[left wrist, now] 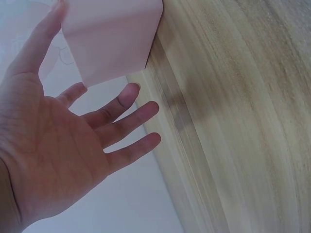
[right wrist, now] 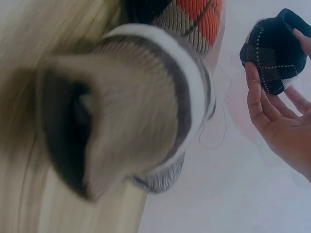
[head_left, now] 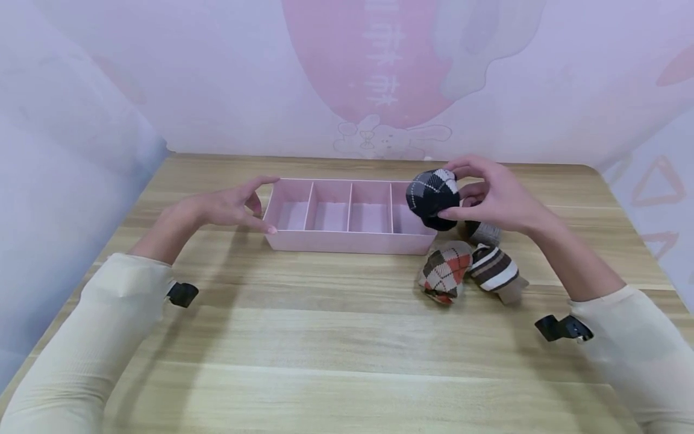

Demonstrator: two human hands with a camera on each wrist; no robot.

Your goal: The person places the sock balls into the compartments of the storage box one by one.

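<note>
A light wooden table [head_left: 336, 337] is seen, on which a pink four-compartment tray [head_left: 347, 241] is set. Beside the tray's right end, just below the raised right hand [head_left: 496, 199], three rolled sock bundles are laid together: an orange argyle one [head_left: 446, 271], a brown-and-white striped one [head_left: 496, 271], and a partly hidden grey one [head_left: 485, 231].

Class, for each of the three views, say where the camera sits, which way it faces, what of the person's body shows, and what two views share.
Head: above, facing forward and down at the pink tray, left hand and right hand.
Left wrist: looks past the open palm to the tray's end.
Right wrist: low, past a striped sock roll to the fingers.
Shared: head and right wrist show the dark argyle sock roll.
</note>
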